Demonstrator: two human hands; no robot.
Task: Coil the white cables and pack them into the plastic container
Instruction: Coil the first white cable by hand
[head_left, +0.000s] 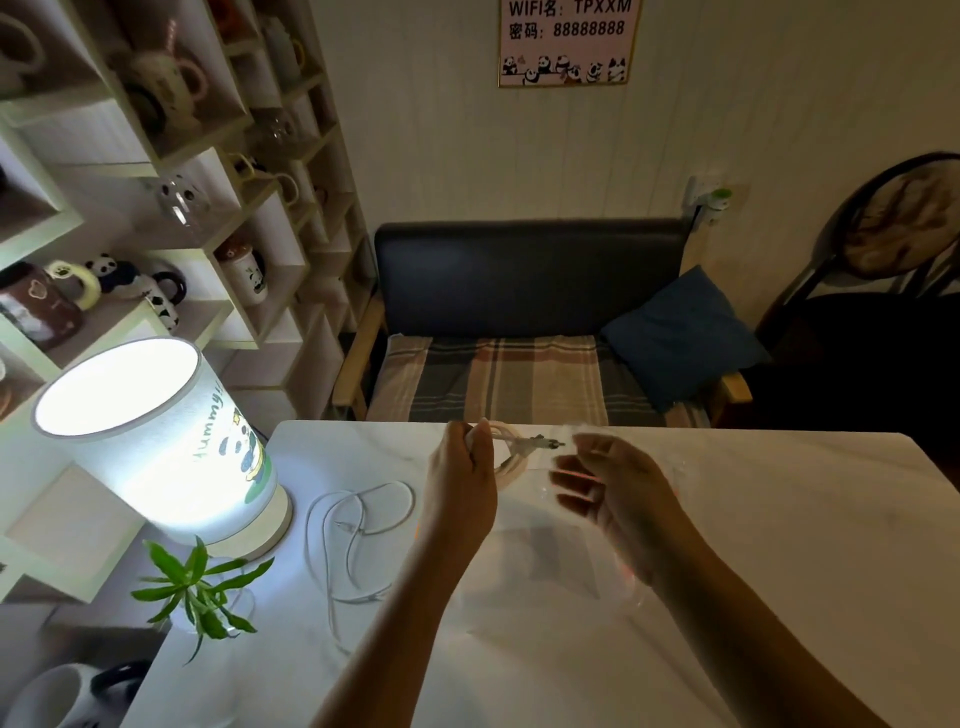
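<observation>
Pinching coiled white cable (511, 449), left hand (460, 480) fingers (475, 441); right hand (613, 493) gripping plastic container (571, 551).

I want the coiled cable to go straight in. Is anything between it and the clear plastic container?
Nothing visible blocks it. The left hand holds the coiled cable with its plug pointing at the clear plastic container, which the right hand holds close beside it. The loose cable lies apart, nearer the lamp.

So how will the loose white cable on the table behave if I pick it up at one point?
The loose white cable lies in slack, irregular loops, so it is probably floppy and would droop and trail. It looks thin, so likely light. Its loops cross each other, so it may tangle when lifted from the table.
</observation>
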